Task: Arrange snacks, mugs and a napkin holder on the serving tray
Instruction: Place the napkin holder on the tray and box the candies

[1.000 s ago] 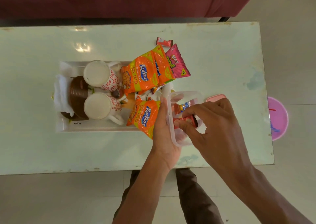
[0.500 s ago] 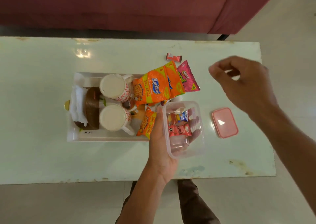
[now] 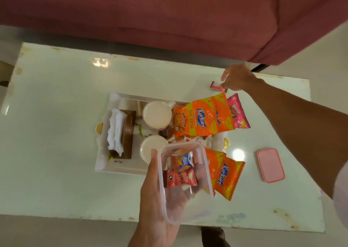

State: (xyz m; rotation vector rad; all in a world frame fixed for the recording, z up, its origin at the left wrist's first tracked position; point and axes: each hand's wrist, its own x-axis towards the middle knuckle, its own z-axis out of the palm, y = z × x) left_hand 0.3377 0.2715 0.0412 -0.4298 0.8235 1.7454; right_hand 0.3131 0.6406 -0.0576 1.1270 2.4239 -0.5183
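My left hand (image 3: pixel 156 195) holds a clear plastic container (image 3: pixel 185 182) above the table's near edge, with a red wrapper (image 3: pixel 181 179) and a small orange packet (image 3: pixel 184 161) inside. My right hand (image 3: pixel 238 78) reaches to the far side and its fingertips pinch a small red wrapper (image 3: pixel 216 86) lying on the table. The white serving tray (image 3: pixel 113 168) carries two white mugs (image 3: pixel 157 115), a brown napkin holder (image 3: pixel 129 133) with white napkins (image 3: pixel 115 131), and orange Kurkure packets (image 3: pixel 199 121). A pink packet (image 3: pixel 238 112) leans at the tray's right end.
Two more orange Kurkure packets (image 3: pixel 226 177) lie beside the container, off the tray's front right corner. A pink lid (image 3: pixel 270 164) rests on the white table (image 3: pixel 56 99) to the right. A maroon sofa (image 3: pixel 169 11) stands behind the table.
My right hand left the container and reached far across to the small red wrapper. My left hand lifted the container toward me, uncovering the Kurkure packets beside it.
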